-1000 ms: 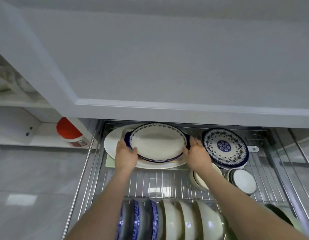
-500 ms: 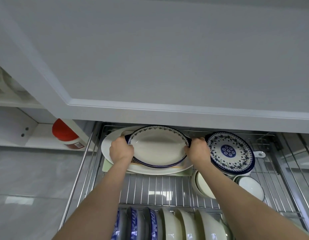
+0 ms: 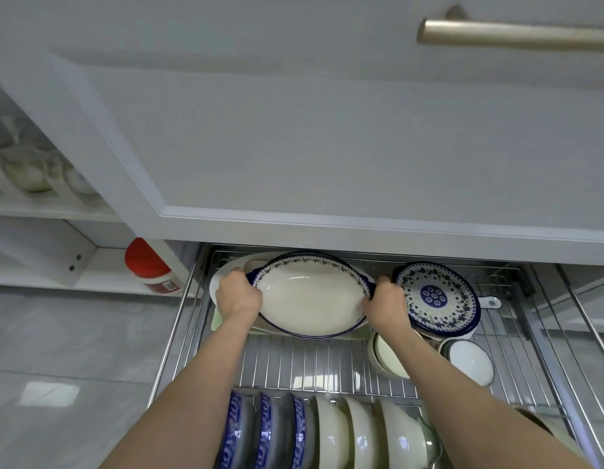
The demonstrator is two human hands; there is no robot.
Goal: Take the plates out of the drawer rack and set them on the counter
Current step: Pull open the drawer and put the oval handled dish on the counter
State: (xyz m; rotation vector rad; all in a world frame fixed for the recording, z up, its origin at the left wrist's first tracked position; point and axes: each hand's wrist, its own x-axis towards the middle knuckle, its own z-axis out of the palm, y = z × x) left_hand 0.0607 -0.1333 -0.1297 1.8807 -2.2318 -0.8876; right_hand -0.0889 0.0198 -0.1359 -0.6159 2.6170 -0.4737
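Note:
An oval white dish with a blue floral rim (image 3: 310, 299) is gripped at both ends: my left hand (image 3: 238, 294) holds its left handle, my right hand (image 3: 387, 304) its right handle. The dish is tilted up off a larger white platter (image 3: 222, 275) at the back left of the wire drawer rack (image 3: 321, 363). Right of it lies a round blue-patterned plate (image 3: 436, 297). Bowls and plates stand on edge in a row (image 3: 327, 431) at the rack's front.
A white drawer front with a brass handle (image 3: 517, 33) hangs over the rack's back. Small white bowls (image 3: 470, 362) sit at the right. A red-lidded jar (image 3: 148, 265) stands on an open shelf to the left. The floor is grey tile.
Both hands closed around the oval dish's handles and raised it off the platter, tilting it toward me. The camera view shifted upward.

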